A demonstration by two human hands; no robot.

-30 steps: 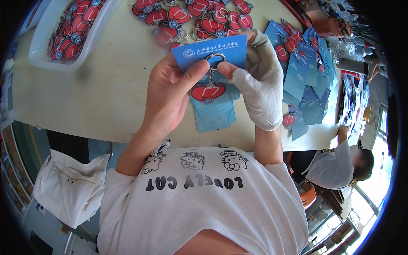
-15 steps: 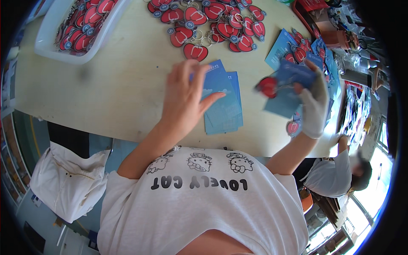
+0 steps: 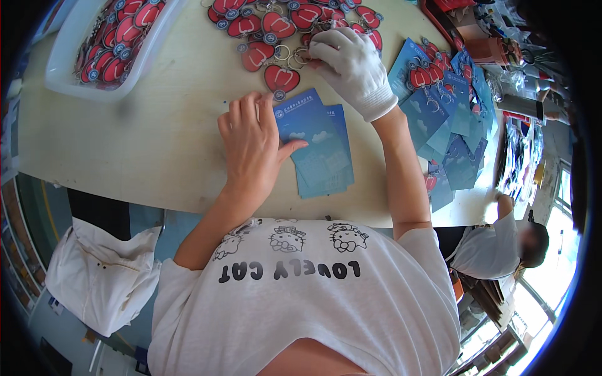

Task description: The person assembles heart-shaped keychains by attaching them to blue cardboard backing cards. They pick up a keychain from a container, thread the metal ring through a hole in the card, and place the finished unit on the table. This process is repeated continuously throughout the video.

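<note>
My left hand (image 3: 249, 144) is bare and open, its thumb resting on a stack of blue printed cards (image 3: 323, 160) and its fingers on the stack's left edge and the table. My right hand (image 3: 354, 72), in a white glove, reaches into a pile of red keychains (image 3: 279, 25) with metal rings. Its fingers are bent together at a ring near the pile's front; they partly hide which keychain they grip. One red heart-shaped keychain (image 3: 282, 78) lies at the front of the pile, just above the card stack.
A translucent plastic bin (image 3: 56, 72) of similar keychains stands at the far left. On the right, blue cards (image 3: 461, 166) with keychains on them lie in a loose heap. A white garment (image 3: 100, 276) hangs over a chair at left. Another person (image 3: 495, 250) sits at right.
My right hand has left the card heap on the right, where it held a card with a keychain, and moved to the keychain pile. My left hand has shifted slightly left and down.
</note>
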